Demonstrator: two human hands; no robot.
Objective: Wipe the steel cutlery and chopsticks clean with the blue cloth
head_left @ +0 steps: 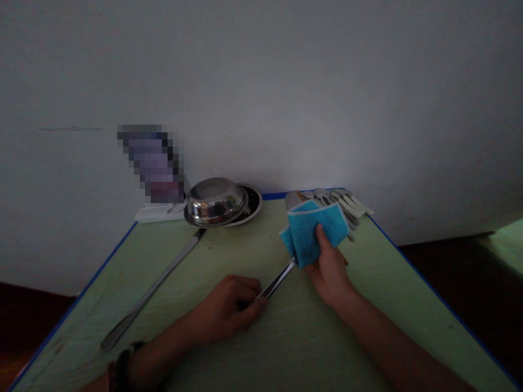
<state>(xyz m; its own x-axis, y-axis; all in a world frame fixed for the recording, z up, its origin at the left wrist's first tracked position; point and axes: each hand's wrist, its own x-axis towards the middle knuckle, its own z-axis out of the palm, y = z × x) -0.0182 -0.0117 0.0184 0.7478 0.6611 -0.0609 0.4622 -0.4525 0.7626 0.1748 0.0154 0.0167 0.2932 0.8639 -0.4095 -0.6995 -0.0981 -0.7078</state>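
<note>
My left hand is closed around one end of a slim metal utensil, which has a dark strip along its shaft. Its far end disappears under a folded blue cloth, so its kind cannot be made out. My right hand grips this cloth, thumb on top, and the cloth wraps about the utensil. Behind the cloth, partly covered, lies a pile of spoons and other cutlery, some with white handles. A long-handled metal utensil lies on the table to the left of my left hand.
On the green table with blue edges, an upturned metal bowl rests partly over a metal dish near the wall. A blurred-out upright panel stands at the back left, with a white flat object at its foot.
</note>
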